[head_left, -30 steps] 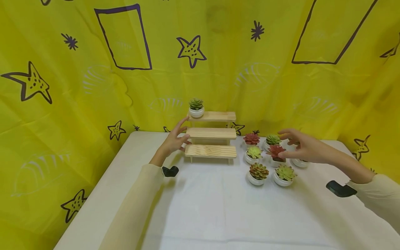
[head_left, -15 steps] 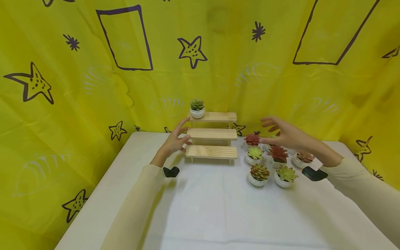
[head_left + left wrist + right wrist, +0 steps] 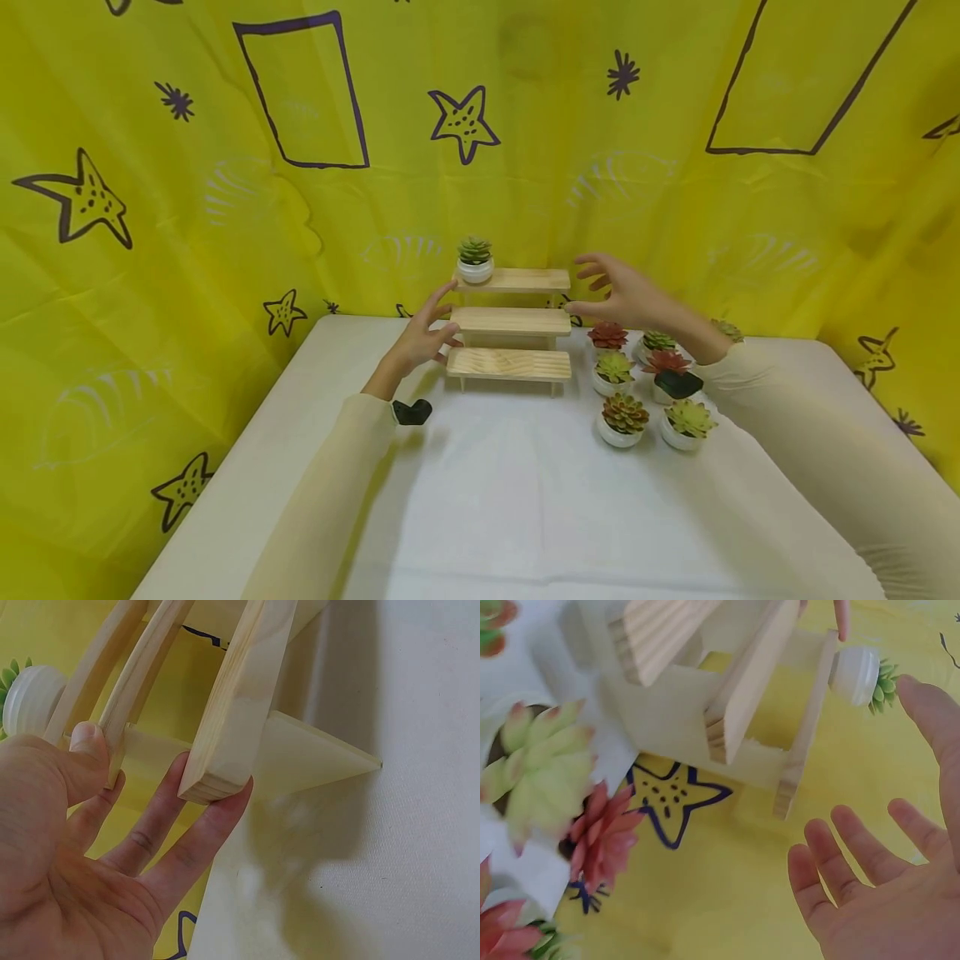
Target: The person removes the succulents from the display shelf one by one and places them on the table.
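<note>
A three-tier wooden display stand (image 3: 510,321) stands at the back of the table. My left hand (image 3: 417,337) holds its left end; in the left wrist view, the thumb and fingers (image 3: 202,847) spread across the ends of the planks. On the top tier's left end sits a green succulent in a white pot (image 3: 475,260). With nothing in it, my right hand (image 3: 618,292) is raised at the stand's right end, fingers apart. In the right wrist view, its fingers (image 3: 847,859) are loosely bent, off the planks.
Several potted succulents stand right of the stand, among them a dark red one (image 3: 607,336), a yellow-green one (image 3: 613,367) and a red-edged green one (image 3: 624,412). My right forearm passes over some. A yellow patterned curtain (image 3: 525,192) hangs behind the white table (image 3: 480,500).
My right hand has moved left and away from above the succulents to the right end of the stand, its fingers still apart. The left hand stays where it was on the stand.
</note>
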`<state>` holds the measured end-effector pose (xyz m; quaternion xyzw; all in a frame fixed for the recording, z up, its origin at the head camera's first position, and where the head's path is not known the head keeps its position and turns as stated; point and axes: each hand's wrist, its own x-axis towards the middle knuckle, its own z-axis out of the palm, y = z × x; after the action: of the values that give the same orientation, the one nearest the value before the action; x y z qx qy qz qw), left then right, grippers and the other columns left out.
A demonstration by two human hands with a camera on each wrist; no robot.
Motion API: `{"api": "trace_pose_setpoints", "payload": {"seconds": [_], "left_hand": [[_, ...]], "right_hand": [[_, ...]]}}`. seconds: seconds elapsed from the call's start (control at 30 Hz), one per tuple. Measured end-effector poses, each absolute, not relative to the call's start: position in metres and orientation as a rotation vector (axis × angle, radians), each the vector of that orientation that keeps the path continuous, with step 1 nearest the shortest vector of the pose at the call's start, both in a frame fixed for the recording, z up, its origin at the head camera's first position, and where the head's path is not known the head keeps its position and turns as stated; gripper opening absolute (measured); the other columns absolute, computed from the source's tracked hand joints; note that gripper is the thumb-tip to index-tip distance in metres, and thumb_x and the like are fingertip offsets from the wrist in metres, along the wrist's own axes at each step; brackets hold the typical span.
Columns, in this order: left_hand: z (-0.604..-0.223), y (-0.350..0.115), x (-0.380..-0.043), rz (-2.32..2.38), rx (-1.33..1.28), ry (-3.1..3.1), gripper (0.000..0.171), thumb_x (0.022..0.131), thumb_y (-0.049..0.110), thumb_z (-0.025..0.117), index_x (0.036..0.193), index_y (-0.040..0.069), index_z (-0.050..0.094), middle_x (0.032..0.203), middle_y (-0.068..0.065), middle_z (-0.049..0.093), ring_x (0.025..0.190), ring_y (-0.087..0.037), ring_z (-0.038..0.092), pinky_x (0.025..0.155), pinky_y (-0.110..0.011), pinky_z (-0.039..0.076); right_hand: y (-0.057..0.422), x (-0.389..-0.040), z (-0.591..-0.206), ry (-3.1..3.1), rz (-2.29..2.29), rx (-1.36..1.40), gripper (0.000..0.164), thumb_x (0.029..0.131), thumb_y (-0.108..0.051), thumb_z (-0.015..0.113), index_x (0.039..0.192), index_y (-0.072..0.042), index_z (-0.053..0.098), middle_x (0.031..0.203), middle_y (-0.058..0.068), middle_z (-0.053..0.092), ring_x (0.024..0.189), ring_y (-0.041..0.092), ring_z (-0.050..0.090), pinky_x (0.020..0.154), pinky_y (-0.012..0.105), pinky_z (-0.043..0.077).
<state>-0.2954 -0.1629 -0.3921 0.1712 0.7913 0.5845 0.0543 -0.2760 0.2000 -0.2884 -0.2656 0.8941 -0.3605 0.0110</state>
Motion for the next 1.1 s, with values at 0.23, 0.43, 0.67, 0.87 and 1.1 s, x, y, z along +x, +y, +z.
{"api": "trace_pose_setpoints", "payload": {"seconds": [0.23,0.43,0.67,0.87,1.1], "left_hand": [[-0.393,-0.162,-0.295,1.774,0.51,2.405,0.073,0.106,0.013,0.058,0.159,0.051,0.025,0.165,-0.021,0.028,0.096,-0.035,0.072,0.063,-0.052,0.061],[-0.392,-0.163,-0.294,1.778,0.518,2.407,0.073,0.106,0.012,0.058,0.159,0.049,0.025,0.165,-0.023,0.026,0.096,-0.036,0.072,0.062,-0.051,0.061],[-0.392,-0.162,-0.296,1.762,0.537,2.412,0.073,0.107,0.012,0.057,0.161,0.046,0.024,0.165,-0.025,0.025,0.099,-0.04,0.072,0.063,-0.053,0.061],[-0.389,-0.16,-0.295,1.762,0.497,2.406,0.073,0.106,0.012,0.058,0.16,0.049,0.025,0.164,-0.02,0.028,0.098,-0.036,0.073,0.066,-0.057,0.06],[-0.39,-0.161,-0.295,1.763,0.468,2.415,0.074,0.106,0.011,0.059,0.16,0.049,0.025,0.164,-0.02,0.029,0.1,-0.039,0.072,0.066,-0.052,0.062]], "right_hand": [[0.178,-0.292,-0.287,2.819,-1.112,-0.823,0.081,0.093,-0.033,0.079,0.156,-0.005,0.036,0.147,0.025,0.05,0.127,0.042,0.052,0.1,0.058,0.048],[0.156,-0.303,-0.285,2.814,-1.14,-0.824,0.081,0.093,-0.034,0.079,0.156,-0.006,0.036,0.146,0.025,0.052,0.126,0.042,0.055,0.101,0.057,0.048],[0.131,-0.314,-0.286,2.786,-1.232,-0.759,0.083,0.092,-0.035,0.079,0.157,-0.006,0.035,0.146,0.025,0.052,0.127,0.042,0.054,0.103,0.055,0.048],[0.112,-0.322,-0.292,2.755,-1.345,-0.715,0.082,0.092,-0.032,0.08,0.156,-0.004,0.036,0.144,0.025,0.052,0.127,0.042,0.055,0.103,0.054,0.049],[0.094,-0.327,-0.292,2.727,-1.416,-0.662,0.082,0.092,-0.033,0.08,0.156,-0.006,0.037,0.145,0.023,0.051,0.126,0.039,0.054,0.099,0.053,0.051]]}}
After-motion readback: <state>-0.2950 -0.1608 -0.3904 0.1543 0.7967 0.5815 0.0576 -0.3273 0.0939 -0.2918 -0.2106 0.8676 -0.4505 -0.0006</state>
